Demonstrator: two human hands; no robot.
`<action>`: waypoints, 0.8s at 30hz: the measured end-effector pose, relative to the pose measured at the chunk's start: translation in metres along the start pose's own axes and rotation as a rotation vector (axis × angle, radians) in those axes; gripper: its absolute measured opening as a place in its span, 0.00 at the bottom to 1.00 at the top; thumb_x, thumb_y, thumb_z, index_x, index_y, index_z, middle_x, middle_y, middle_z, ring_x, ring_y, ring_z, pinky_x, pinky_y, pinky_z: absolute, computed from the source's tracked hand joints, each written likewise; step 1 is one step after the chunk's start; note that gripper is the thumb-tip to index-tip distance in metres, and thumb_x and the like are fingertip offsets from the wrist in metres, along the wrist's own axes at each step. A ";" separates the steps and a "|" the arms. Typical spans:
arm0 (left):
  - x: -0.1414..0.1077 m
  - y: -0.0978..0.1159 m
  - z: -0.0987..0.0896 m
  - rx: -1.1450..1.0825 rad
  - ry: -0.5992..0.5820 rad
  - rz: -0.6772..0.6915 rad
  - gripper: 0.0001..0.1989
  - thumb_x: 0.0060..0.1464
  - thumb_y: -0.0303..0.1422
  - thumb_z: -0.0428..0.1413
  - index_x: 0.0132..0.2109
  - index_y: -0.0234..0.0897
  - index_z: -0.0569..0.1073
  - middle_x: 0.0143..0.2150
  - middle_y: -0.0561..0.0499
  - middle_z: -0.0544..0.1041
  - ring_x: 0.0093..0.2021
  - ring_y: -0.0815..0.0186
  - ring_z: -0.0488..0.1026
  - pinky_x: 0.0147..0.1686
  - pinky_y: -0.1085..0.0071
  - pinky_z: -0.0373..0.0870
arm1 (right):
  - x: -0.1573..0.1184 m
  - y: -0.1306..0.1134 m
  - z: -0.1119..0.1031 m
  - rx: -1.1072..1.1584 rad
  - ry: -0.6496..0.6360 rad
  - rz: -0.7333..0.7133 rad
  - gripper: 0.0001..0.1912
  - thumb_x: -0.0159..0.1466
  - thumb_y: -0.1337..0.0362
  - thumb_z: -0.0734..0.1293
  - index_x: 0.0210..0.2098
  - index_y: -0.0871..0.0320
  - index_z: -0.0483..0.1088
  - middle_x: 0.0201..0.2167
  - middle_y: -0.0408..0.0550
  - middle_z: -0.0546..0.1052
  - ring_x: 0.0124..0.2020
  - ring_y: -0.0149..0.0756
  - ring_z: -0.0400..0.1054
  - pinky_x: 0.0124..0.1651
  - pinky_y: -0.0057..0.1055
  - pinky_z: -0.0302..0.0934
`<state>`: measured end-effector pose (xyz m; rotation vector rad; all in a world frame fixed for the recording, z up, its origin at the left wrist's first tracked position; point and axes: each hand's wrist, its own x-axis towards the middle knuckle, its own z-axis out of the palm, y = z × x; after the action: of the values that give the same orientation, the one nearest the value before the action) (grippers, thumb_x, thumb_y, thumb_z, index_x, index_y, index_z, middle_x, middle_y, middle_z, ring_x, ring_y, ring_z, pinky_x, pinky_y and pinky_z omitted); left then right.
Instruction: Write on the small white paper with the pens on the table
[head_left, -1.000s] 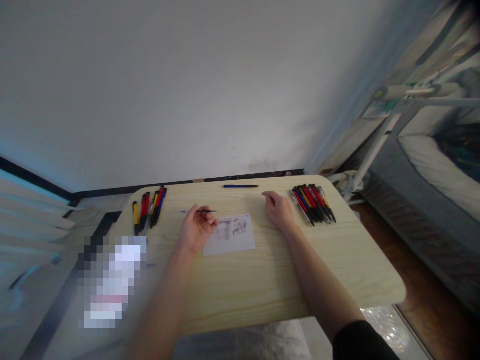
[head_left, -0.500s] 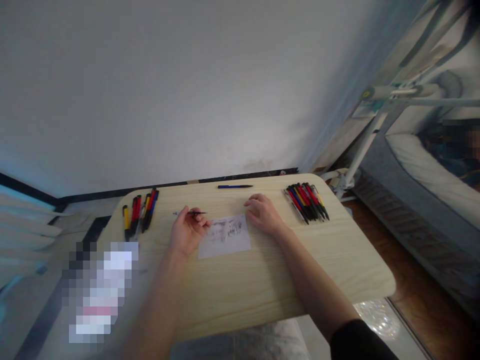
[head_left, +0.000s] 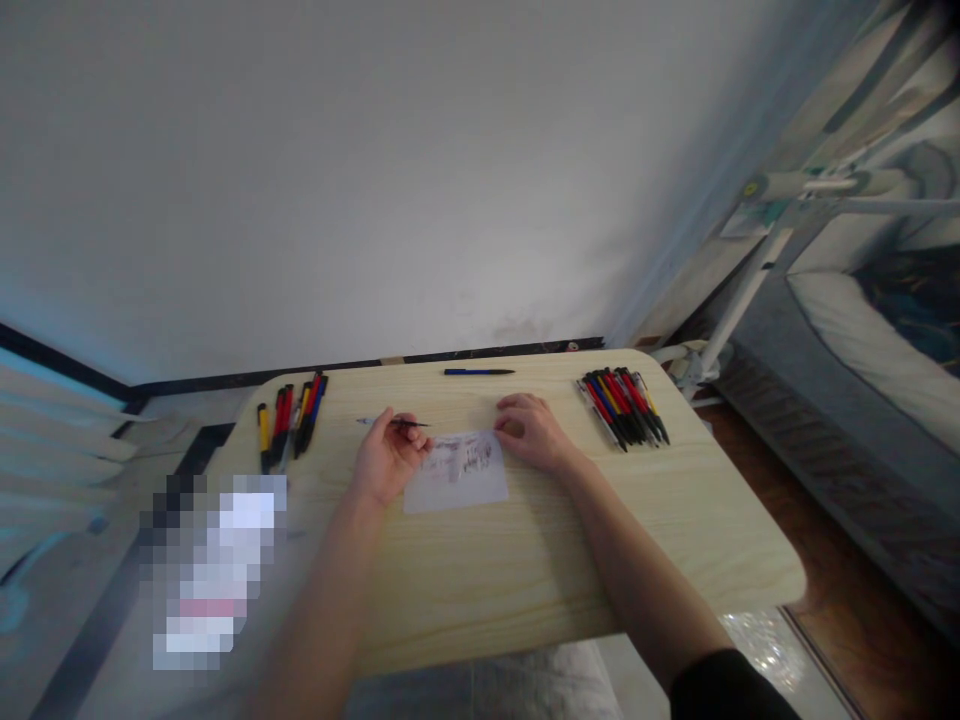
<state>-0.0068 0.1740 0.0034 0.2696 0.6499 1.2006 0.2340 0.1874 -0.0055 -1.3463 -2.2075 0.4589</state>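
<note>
My left hand [head_left: 390,462] is closed around a pen [head_left: 411,424], which lies nearly level with its dark tip pointing right and its pale clear end sticking out at the left. Beneath and beside that hand is a white sheet of paper [head_left: 457,492] with several dark and reddish pen scribbles on its upper part. At the sheet's upper right corner rests my right hand [head_left: 534,432], palm down, its fingers loosely bent and the thumb apart from them by the paper's edge. Whether the thumb presses on the paper is hard to tell.
A blue pen [head_left: 480,372] lies along the far edge of the wooden table [head_left: 480,590]. Several mixed-colour pens [head_left: 622,408] lie grouped at right, more pens [head_left: 296,415] at left. A wall [head_left: 375,200] stands behind; a grey sofa [head_left: 810,400] is to the right.
My right hand has shifted slightly toward the paper's upper right corner, its thumb now closer to the sheet. The left hand keeps the pen. The whole view has moved a little.
</note>
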 end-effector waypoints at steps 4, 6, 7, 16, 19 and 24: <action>-0.001 -0.001 0.002 0.034 -0.001 0.012 0.14 0.52 0.35 0.48 0.26 0.31 0.72 0.18 0.52 0.66 0.19 0.71 0.63 0.31 0.66 0.66 | 0.001 -0.002 -0.001 0.009 0.009 0.003 0.03 0.53 0.67 0.66 0.29 0.57 0.71 0.41 0.48 0.69 0.45 0.37 0.61 0.50 0.37 0.49; -0.001 -0.001 0.002 0.049 -0.004 0.015 0.14 0.52 0.35 0.49 0.26 0.31 0.72 0.18 0.52 0.66 0.19 0.71 0.63 0.31 0.66 0.66 | 0.001 -0.002 -0.001 0.006 0.010 0.000 0.03 0.54 0.67 0.65 0.29 0.57 0.71 0.41 0.49 0.69 0.44 0.37 0.61 0.49 0.36 0.49; -0.001 -0.001 0.002 0.054 -0.008 0.015 0.13 0.52 0.36 0.49 0.26 0.32 0.72 0.18 0.52 0.66 0.19 0.71 0.63 0.32 0.66 0.66 | 0.000 -0.002 -0.001 0.004 0.009 -0.003 0.04 0.54 0.67 0.65 0.30 0.57 0.71 0.41 0.49 0.69 0.44 0.37 0.61 0.49 0.36 0.49; 0.000 -0.002 0.000 0.042 -0.017 0.022 0.14 0.53 0.36 0.48 0.27 0.31 0.72 0.18 0.51 0.66 0.19 0.71 0.63 0.31 0.66 0.66 | 0.001 0.001 0.001 0.044 0.049 -0.017 0.06 0.57 0.68 0.63 0.31 0.58 0.72 0.39 0.48 0.70 0.44 0.36 0.62 0.49 0.36 0.51; 0.001 -0.002 -0.001 0.034 -0.022 0.016 0.14 0.53 0.36 0.49 0.27 0.31 0.72 0.18 0.52 0.66 0.19 0.71 0.63 0.30 0.67 0.66 | 0.002 0.003 0.002 0.101 0.088 -0.021 0.05 0.56 0.69 0.63 0.31 0.57 0.71 0.37 0.48 0.71 0.40 0.36 0.63 0.46 0.36 0.53; 0.001 -0.001 -0.003 0.024 -0.043 0.012 0.14 0.53 0.35 0.48 0.28 0.31 0.72 0.18 0.51 0.66 0.20 0.71 0.63 0.30 0.67 0.65 | 0.002 0.004 0.002 0.190 0.173 -0.010 0.04 0.55 0.71 0.62 0.28 0.58 0.68 0.34 0.48 0.71 0.37 0.36 0.64 0.42 0.33 0.57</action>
<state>-0.0078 0.1742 0.0004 0.3189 0.6266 1.1957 0.2352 0.1905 -0.0084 -1.2261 -1.9764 0.5146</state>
